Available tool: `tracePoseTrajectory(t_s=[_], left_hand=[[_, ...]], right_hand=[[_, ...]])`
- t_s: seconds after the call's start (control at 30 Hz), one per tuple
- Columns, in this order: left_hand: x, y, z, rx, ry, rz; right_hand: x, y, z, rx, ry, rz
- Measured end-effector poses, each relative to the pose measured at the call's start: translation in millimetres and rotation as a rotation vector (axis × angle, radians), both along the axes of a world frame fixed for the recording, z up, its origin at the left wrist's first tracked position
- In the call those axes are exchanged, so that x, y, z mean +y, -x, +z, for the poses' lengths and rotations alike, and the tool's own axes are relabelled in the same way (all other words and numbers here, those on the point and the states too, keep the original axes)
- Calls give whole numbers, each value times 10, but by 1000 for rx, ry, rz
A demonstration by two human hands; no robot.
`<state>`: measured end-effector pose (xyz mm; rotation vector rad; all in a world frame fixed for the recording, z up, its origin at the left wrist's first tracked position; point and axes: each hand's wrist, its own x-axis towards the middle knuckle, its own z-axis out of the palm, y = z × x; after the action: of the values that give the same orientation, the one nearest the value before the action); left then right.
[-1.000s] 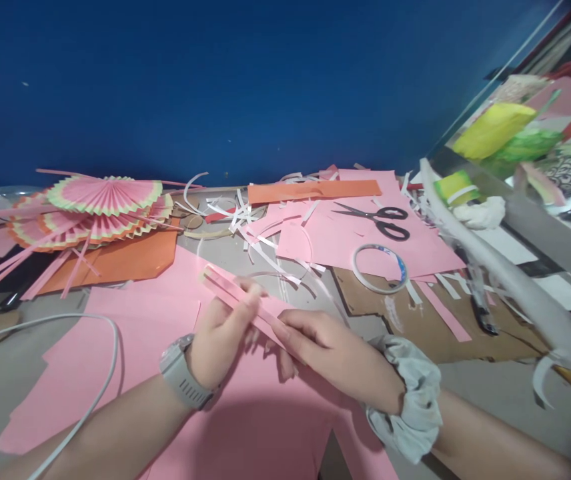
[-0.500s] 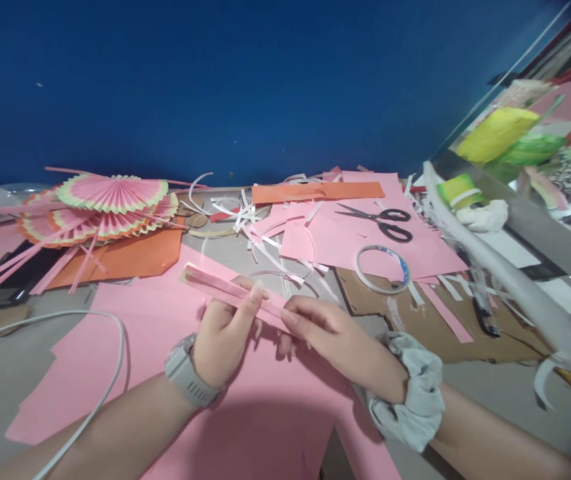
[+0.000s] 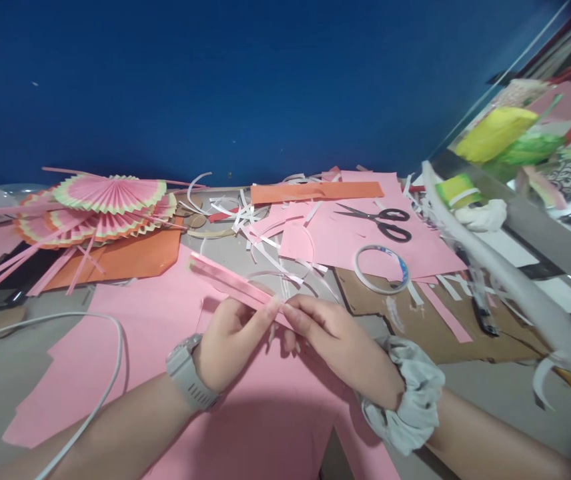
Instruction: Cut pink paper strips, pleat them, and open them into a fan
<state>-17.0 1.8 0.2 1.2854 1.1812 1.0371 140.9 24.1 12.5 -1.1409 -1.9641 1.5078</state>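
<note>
A narrow folded strip of pink paper (image 3: pixel 230 283) slants across the middle of the view, its far left end pale green. My left hand (image 3: pixel 233 340) pinches it from below and the left, thumb on top. At its right end my right hand (image 3: pixel 328 340) grips it between thumb and fingers. Both thumbs nearly meet on the strip; the fingertips beneath it are partly hidden. Below the hands lies a large sheet of pink paper (image 3: pixel 260 413).
Pleated pink paper fans (image 3: pixel 115 197) sit at the left on orange paper (image 3: pixel 120 257). Scissors (image 3: pixel 378 217) and a roll of tape (image 3: pixel 380 290) rest right of centre. White paper strips (image 3: pixel 278 257) are scattered behind the hands. A white cable (image 3: pixel 120 347) crosses the left side.
My left hand has slid right along the folded strip, bringing its thumb close to the right thumb. More of the strip's left part shows. My right hand has hardly moved.
</note>
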Motion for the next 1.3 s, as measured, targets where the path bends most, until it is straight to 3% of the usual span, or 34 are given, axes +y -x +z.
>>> tracePoseTrajectory(t_s=[0.47,0.6,0.8,1.0,1.3], left_hand=[[-3,23,-41,-186,63,55],[-9,18,-34,-122,81,76],[-33,-10,-48,18,5,-13],[-31,-19,-26,-71,-2,2],[-49,-21,-29,23,11,79]], right_hand=[[-48,41,32,103,90,73],[-40,43,19,103,100,73],[-42,39,-28,-15,-19,14],[-51,62,-23,-26,-56,17],[-77,80,-41,-59,-88,23]])
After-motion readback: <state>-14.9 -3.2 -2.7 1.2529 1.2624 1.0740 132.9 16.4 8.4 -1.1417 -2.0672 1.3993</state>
